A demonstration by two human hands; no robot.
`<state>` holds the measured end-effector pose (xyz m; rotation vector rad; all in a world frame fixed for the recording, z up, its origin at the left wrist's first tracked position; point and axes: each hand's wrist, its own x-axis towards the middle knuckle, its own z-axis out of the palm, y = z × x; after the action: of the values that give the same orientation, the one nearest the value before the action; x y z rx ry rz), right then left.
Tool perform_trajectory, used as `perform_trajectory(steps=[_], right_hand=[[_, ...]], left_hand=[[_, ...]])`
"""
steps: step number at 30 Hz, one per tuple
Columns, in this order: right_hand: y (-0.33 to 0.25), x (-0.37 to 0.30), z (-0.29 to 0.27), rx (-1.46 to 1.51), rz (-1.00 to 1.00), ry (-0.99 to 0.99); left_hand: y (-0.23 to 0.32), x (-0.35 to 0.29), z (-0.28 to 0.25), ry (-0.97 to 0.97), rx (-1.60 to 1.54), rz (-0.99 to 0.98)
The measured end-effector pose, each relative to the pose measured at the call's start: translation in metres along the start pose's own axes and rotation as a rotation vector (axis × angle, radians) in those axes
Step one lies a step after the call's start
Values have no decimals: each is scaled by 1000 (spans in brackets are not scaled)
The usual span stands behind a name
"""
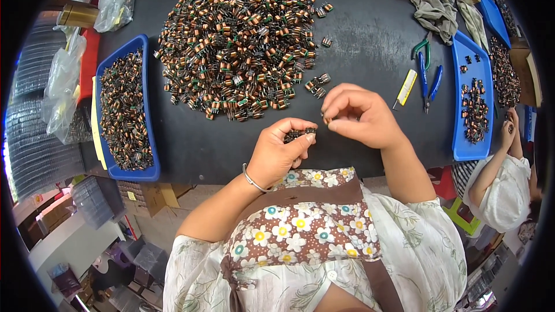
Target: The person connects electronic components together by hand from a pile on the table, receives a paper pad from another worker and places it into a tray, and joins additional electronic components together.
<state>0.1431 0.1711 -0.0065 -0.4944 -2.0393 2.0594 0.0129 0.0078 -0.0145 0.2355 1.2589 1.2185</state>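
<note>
My left hand [282, 145] is closed around several small copper-wound coils [296, 134], whose dark ends show between thumb and fingers. Just to its right, my right hand [359, 117] pinches one small copper-coloured coil [328, 120] between thumb and fingertips; most of that piece is hidden. Both hands are held over the near edge of the black table, a little apart. Beyond them rises a large heap of copper coils [237, 40] with black and green parts. A few loose coils [317, 85] lie by the heap's right side, close to my right hand.
A blue tray [151, 121] full of coils stands left, another blue tray [457, 98] with fewer at right. Between lie green-handled pliers [422, 47], blue-handled cutters [435, 84] and a yellow-white tool [406, 88]. A co-worker's hand [509, 130] works at far right. Grey cloth [435, 14] lies behind.
</note>
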Motion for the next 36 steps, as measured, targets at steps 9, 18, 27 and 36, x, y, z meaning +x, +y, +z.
perform_trajectory(steps=[9,18,27,36], right_hand=[[9,0,16,137,-108,-113],[2,2,-3,-73,-86,56],[10,1,-20,-686,-42,210],[0,-4,-27,-686,5,102]], left_hand=[[-2,1,-6,-141,-334,-67],[-1,3,-3,-16,-115,12],[-1,4,-2,-4,14,43],[1,2,0,9,71,26]])
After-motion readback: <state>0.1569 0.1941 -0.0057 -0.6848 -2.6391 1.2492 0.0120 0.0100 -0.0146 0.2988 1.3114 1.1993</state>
